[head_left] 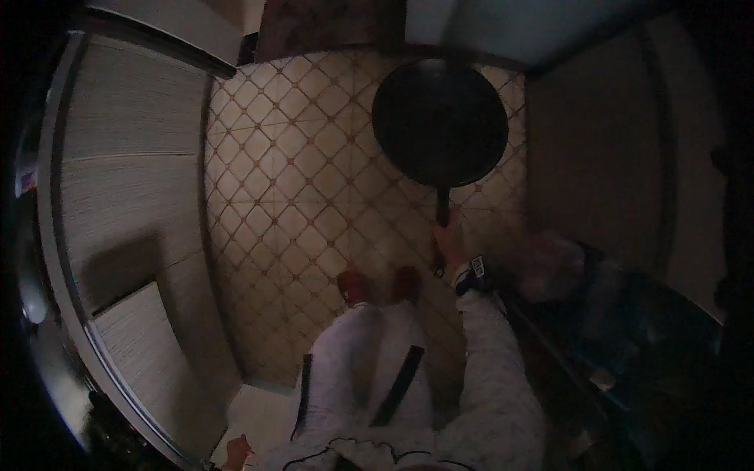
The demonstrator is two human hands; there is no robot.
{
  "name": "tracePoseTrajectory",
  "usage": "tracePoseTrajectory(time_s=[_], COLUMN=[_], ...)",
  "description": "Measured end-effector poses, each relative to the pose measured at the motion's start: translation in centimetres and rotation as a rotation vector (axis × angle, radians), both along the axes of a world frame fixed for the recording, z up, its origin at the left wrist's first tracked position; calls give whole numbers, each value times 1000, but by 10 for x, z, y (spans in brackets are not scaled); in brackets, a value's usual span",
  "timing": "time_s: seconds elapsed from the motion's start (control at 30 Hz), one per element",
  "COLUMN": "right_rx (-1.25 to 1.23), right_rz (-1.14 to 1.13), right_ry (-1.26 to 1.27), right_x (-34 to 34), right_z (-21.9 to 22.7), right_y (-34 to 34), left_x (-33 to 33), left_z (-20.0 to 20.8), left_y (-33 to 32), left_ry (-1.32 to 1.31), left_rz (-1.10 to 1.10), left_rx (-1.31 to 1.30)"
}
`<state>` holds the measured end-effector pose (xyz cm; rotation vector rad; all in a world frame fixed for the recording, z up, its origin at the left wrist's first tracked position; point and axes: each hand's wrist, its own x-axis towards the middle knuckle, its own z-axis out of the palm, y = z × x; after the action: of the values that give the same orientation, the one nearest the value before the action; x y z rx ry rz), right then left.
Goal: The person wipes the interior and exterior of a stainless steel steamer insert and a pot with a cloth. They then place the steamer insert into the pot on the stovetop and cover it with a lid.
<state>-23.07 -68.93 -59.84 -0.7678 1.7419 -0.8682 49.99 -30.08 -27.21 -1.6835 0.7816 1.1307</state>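
pan (440,125): black, round, over the tiled floor (290,169), its handle (443,206) in your right hand (450,243).
detail: pan lies ahead of your right fingers, closed round the handle; long axis runs away from you. left hand (238,453): farther off, low at left, finger state cannot be told. wristband (471,281): pale marked patch (479,265), unreadable.

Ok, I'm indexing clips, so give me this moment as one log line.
right hand: gripping black pan by handle | pan: above tiled floor | left hand: partly visible, lower-left edge, grip unclear
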Motion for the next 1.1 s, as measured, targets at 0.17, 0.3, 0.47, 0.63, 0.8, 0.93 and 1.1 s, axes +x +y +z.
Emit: tracePoseTrajectory(time_s=[0.17,0.3,0.47,0.63,0.8,0.93,1.1], right_rx=[74,-145,193,-16,-3,-106,-863], right_rz=[-92,-126,-145,-16,250,555,943], right_ry=[-41,-149,-264,258,600,902,1256], right_x=[-5,-6,-8,-23,-52,-39,2], right_z=[-92,-128,-167,-178,-119,-70,-31], right_y=[-28,-30,-21,-13,-7,-26,-77], left_x=[-16,-19,-1,-19,-81,-140,-249], left_z=[-40,-45,-54,-48,-34,-12,30], left_y=[-51,-62,-46,-28,10,47,66], left_ry=[-16,-7,39,400,141,179,54], left_rz=[33,34,-27,-406,286,167,1089], left_rx=[7,32,85,-75,-342,-570,-801])
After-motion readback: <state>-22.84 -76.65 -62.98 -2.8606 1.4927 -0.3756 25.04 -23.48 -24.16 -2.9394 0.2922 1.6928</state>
